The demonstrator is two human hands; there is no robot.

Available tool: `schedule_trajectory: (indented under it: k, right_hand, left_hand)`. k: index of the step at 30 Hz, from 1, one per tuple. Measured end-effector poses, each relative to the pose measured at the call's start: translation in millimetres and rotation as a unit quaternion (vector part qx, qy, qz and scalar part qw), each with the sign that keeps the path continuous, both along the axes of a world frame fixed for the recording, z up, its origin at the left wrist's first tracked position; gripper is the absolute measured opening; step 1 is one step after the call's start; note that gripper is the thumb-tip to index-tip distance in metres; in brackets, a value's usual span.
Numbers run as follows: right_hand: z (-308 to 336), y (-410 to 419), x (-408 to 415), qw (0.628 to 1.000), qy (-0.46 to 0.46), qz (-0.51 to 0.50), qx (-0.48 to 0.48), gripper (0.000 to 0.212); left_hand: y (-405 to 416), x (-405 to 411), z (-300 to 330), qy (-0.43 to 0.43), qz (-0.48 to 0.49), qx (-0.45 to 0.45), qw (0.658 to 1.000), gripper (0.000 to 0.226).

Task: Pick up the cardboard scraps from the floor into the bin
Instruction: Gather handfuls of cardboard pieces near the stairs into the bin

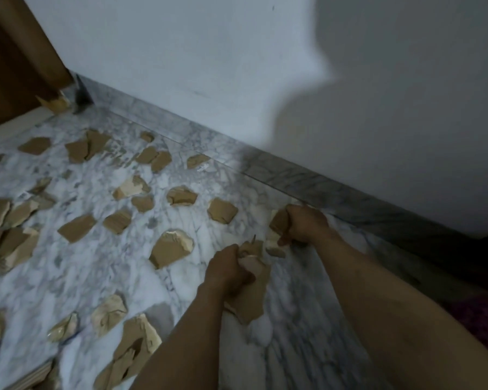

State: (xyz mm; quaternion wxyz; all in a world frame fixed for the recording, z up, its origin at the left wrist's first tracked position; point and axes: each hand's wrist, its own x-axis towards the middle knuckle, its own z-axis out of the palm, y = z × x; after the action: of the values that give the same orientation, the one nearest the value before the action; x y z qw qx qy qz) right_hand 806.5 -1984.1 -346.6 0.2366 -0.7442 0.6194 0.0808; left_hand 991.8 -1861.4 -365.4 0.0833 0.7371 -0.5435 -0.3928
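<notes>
Several torn brown cardboard scraps lie scattered over the white marble floor (76, 274). My left hand (227, 273) is closed around a bunch of cardboard scraps (251, 299) that hang below the fist. My right hand (303, 225) is lower right of centre near the wall, its fingers closed on a cardboard scrap (278, 222) at floor level. A larger loose scrap (171, 249) lies just left of my left hand. No bin is in view.
A white wall (209, 52) with a grey marble skirting (307, 175) runs diagonally behind the hands. A brown wooden door frame (14, 52) stands at the top left. Dark red fabric (482, 319) shows at the right edge.
</notes>
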Motion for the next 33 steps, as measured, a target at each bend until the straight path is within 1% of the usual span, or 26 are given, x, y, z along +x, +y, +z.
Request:
schedule_trajectory:
  k: [2, 3, 4, 5, 7, 9, 10, 12, 14, 15, 16, 18, 19, 22, 24, 25, 27, 29, 31, 33]
  right_hand:
    - [-4, 6, -7, 0.996, -0.050, -0.057, 0.042, 0.079]
    - [-5, 10, -10, 0.991, -0.083, -0.087, 0.055, 0.081]
    - [-6, 13, -13, 0.984, -0.125, -0.112, 0.058, 0.075]
    - [-6, 16, -14, 0.973, -0.172, -0.143, 0.056, 0.066]
    - [-1, 20, -11, 0.938, -0.276, -0.204, 0.055, 0.052]
    - [11, 23, 0, 0.907, -0.353, -0.218, 0.072, 0.048]
    - [15, 22, 10, 0.905, -0.363, -0.210, 0.073, 0.048]
    - [23, 20, 33, 0.916, -0.352, -0.184, 0.064, 0.041]
    - [31, 19, 59, 0.925, -0.334, -0.168, 0.069, 0.032]
    - [31, 17, 72, 0.929, -0.324, -0.162, 0.071, 0.032]
    - [30, 15, 85, 0.938, -0.306, -0.148, 0.069, 0.033]
    - [25, 9, 110, 0.955, -0.266, -0.119, 0.062, 0.040]
    - [22, 4, 121, 0.959, -0.252, -0.114, 0.058, 0.048]
    - [7, -15, 147, 0.971, -0.205, -0.097, 0.078, 0.071]
    - [-4, -21, 159, 0.981, -0.164, -0.066, 0.075, 0.079]
    - [-10, -22, 164, 0.986, -0.142, -0.056, 0.072, 0.079]
    - [-13, -18, 171, 0.994, -0.093, -0.035, 0.051, 0.073]
    - [-9, -14, 176, 0.998, -0.053, -0.011, 0.033, 0.072]
    - [-7, -11, 179, 0.996, -0.082, -0.015, 0.042, 0.075]
    - [-8, -5, 181, 0.991, -0.124, -0.029, 0.045, 0.073]
  left_hand:
    - [3, 16, 5, 0.049, 0.052, 0.023, 0.997, 0.087]
    - [7, 25, 8, 0.074, 0.078, 0.033, 0.994, 0.095]
    - [11, 36, 9, 0.098, 0.099, 0.029, 0.990, 0.099]
    - [15, 49, 9, 0.117, 0.127, 0.020, 0.985, 0.096]
    - [27, 75, 13, 0.145, 0.170, -0.005, 0.975, 0.072]
    - [37, 99, 23, 0.155, 0.201, -0.013, 0.967, 0.047]
    - [42, 110, 29, 0.160, 0.218, -0.018, 0.962, 0.038]
    - [44, 132, 34, 0.158, 0.254, -0.031, 0.954, 0.030]
    - [40, 144, 36, 0.142, 0.269, -0.028, 0.952, 0.036]
    - [35, 147, 36, 0.129, 0.269, -0.012, 0.954, 0.046]
    - [29, 147, 36, 0.108, 0.257, 0.002, 0.960, 0.063]
    - [14, 151, 23, 0.057, 0.220, 0.002, 0.974, 0.105]
    - [8, 149, 20, 0.030, 0.191, 0.013, 0.981, 0.111]
    - [-1, 137, 9, -0.093, 0.103, 0.027, 0.990, 0.084]
    - [-8, 131, 3, -0.125, 0.085, 0.024, 0.988, 0.078]
    - [-9, 131, 1, -0.131, 0.081, 0.025, 0.988, 0.075]
    - [-10, 132, 2, -0.136, 0.085, 0.047, 0.986, 0.073]
    - [-10, 133, 2, -0.140, 0.109, 0.061, 0.982, 0.072]
    - [-8, 133, 2, -0.151, 0.119, 0.053, 0.980, 0.071]
    - [-4, 131, 3, -0.145, 0.127, 0.028, 0.981, 0.068]
